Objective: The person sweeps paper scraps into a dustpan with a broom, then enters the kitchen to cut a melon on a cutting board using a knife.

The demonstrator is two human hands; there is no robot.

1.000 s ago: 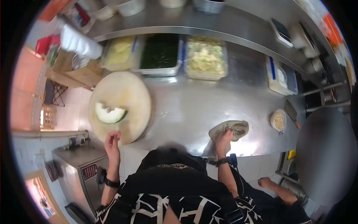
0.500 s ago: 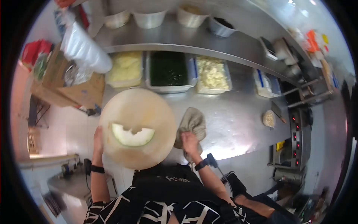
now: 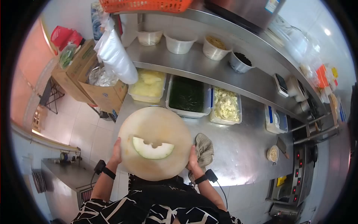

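A thick round cutting board is in front of my body at the near edge of the steel counter. On it lies a crescent slice of pale melon with a green rind and a notched inner edge, perhaps winter melon. My left hand is closed against the board's left edge. Opposite it, my right hand grips the right edge, its fingers partly hidden by the rim. A crumpled grey-brown cloth lies just beyond my right hand, on the counter.
Behind the board stand tubs of pale yellow pieces, dark green contents and pale chopped food. A steel shelf with several bowls overhangs them. A cleaver and small bowl lie right; cardboard boxes stand left.
My right hand has left the cloth and taken hold of the board's right edge. My left hand stays on the left edge. The view has shifted, showing more of the shelf above.
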